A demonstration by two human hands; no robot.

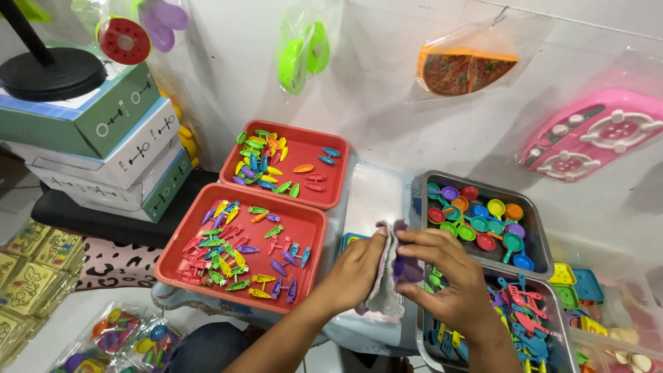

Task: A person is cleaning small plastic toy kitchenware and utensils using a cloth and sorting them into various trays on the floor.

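Our left hand [356, 269] and right hand [442, 280] each pinch what seems a clear bag [387, 276] of purple toys, between red tray [311, 228] and steel tray [539, 235].

Packages around my work area, seen from above.
Three flat cartons [117, 148], green and white, were stacked at upper left beneath a black round stand base. Clear plastic bags hung on the wall: one with a red fruit slice [124, 40], one with green pieces [304, 47], one with an orange pizza toy [464, 69], one with a pink toy stove [595, 135]. A clear bag of mixed toys [128, 340] lay at lower left beside yellow packets [31, 273].
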